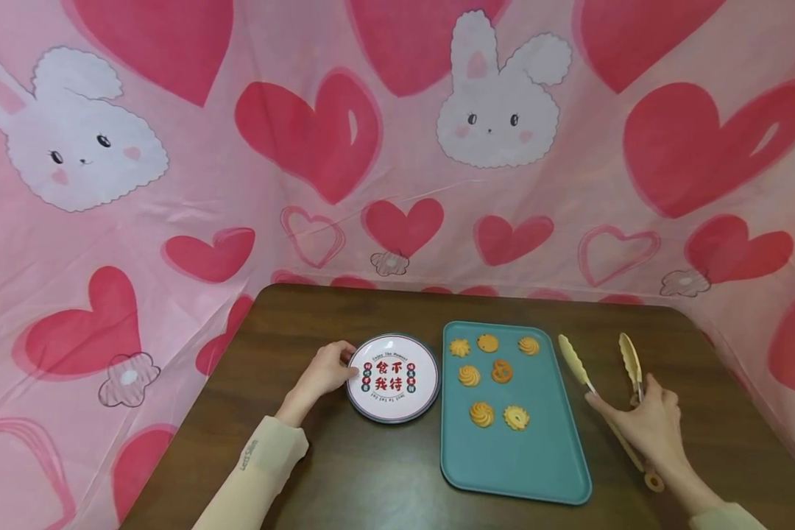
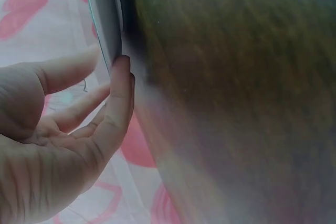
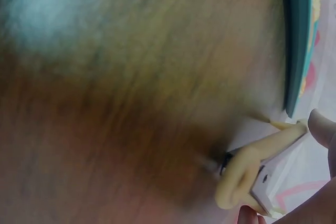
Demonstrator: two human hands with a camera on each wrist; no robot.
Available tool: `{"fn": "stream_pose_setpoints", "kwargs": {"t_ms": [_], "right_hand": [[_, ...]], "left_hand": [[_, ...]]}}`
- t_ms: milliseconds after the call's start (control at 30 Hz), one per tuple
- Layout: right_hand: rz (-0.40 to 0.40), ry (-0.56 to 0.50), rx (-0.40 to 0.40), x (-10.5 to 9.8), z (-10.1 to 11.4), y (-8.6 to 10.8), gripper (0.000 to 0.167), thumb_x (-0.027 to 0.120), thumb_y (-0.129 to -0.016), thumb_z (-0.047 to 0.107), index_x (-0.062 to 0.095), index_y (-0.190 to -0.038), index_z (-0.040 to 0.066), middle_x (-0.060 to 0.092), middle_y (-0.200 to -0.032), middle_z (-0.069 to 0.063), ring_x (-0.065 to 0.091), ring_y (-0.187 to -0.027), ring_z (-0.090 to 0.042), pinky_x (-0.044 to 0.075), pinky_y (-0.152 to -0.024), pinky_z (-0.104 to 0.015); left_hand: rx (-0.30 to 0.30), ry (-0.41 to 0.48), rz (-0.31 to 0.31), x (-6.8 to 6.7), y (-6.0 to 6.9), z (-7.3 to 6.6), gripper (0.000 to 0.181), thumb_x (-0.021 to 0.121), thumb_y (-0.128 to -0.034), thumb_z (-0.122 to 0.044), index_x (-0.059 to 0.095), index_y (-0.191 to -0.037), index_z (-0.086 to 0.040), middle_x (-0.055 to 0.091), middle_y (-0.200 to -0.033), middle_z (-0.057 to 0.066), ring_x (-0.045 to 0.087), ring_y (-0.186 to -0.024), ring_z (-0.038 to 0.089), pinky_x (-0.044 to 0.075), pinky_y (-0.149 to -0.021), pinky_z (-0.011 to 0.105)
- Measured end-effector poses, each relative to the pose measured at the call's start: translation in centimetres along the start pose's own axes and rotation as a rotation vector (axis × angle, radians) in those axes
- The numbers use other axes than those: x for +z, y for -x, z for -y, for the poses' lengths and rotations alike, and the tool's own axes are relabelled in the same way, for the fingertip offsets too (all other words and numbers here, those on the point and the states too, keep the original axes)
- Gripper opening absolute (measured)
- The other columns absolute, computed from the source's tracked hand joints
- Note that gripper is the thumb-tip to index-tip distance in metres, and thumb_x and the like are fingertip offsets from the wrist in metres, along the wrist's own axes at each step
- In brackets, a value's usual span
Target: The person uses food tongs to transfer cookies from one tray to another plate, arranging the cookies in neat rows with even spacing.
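Note:
The left hand grips the left rim of a round white plate with red characters, its thumb over the edge and fingertips at the underside. To the right, the right hand holds a pair of cream-tipped tongs between thumb and fingers. The tongs' arms stand wide apart with nothing between their tips, which point away from the body. Part of the right hand's fingers is hidden behind the tongs and the hand itself.
A teal tray lies between the plate and the tongs, bearing several cookies, among them a swirl cookie and a pretzel-shaped one. Behind the brown table hangs a pink cloth with hearts and rabbits.

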State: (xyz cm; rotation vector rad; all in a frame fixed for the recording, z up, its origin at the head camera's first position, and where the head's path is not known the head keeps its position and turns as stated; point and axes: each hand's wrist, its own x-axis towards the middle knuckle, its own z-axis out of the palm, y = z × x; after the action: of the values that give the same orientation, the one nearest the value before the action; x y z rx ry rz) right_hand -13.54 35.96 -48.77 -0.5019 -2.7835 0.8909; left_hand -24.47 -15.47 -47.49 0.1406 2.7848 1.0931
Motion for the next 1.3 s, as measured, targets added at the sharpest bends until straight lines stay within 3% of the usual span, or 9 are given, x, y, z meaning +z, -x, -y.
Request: {"fn": "stream_pose_setpoints", "kwargs": {"t_ms": [300,633,800,1100,1300], "right_hand": [[0.008,-0.01,0.02,0.6,-0.3,-0.1,0.12,0.079,-0.076,0.058,0.019,-0.147,-0.019,0.034,-0.126,-0.044,0.033,-0.116,-0.058,0.035,-0.086,-0.068],[0.001,-0.045,0.082,1.1,-0.2,-0.3,0.124,0.082,-0.073,0.058,0.017,-0.147,-0.018,0.029,-0.13,-0.043,0.035,-0.113,-0.055,0.038,-0.085,-0.068],[-0.004,-0.065,0.092,1.1,-0.1,-0.2,0.121,0.08,-0.076,0.057,0.018,-0.145,-0.02,0.028,-0.131,-0.043,0.036,-0.112,-0.055,0.039,-0.086,-0.068],[-0.04,-0.109,-0.007,0.9,-1.0,-0.2,0.11,0.082,-0.077,0.053,0.029,-0.141,-0.02,0.036,-0.123,-0.037,0.041,-0.108,-0.051,0.037,-0.084,-0.064],[-0.047,-0.069,-0.082,-0.2,-1.1,-0.5,0.106,0.079,-0.08,0.051,0.029,-0.142,-0.018,0.04,-0.12,-0.036,0.045,-0.104,-0.052,0.038,-0.083,-0.066]], "left_hand": [[0.007,0.016,-0.039,0.3,-0.1,0.6,0.031,0.075,-0.0825,0.003,0.067,-0.113,0.003,0.065,-0.095,0.012,0.06,-0.085,0.025,0.056,-0.08,0.04],[-0.017,0.065,-0.019,0.4,-0.3,0.9,0.031,0.074,-0.0822,0.005,0.067,-0.113,0.005,0.063,-0.093,0.012,0.059,-0.081,0.024,0.056,-0.071,0.036],[-0.058,0.106,0.002,0.1,-0.5,0.5,0.034,0.074,-0.0826,0.006,0.066,-0.116,0.005,0.06,-0.092,0.014,0.059,-0.077,0.024,0.057,-0.067,0.034],[-0.083,0.119,0.027,0.0,-0.7,0.2,0.037,0.073,-0.0818,0.009,0.064,-0.117,0.007,0.059,-0.092,0.014,0.059,-0.075,0.023,0.057,-0.064,0.031],[-0.083,0.125,0.038,-0.2,-1.0,0.1,0.037,0.073,-0.0809,0.009,0.064,-0.116,0.007,0.058,-0.092,0.015,0.059,-0.075,0.025,0.057,-0.063,0.032]]}}
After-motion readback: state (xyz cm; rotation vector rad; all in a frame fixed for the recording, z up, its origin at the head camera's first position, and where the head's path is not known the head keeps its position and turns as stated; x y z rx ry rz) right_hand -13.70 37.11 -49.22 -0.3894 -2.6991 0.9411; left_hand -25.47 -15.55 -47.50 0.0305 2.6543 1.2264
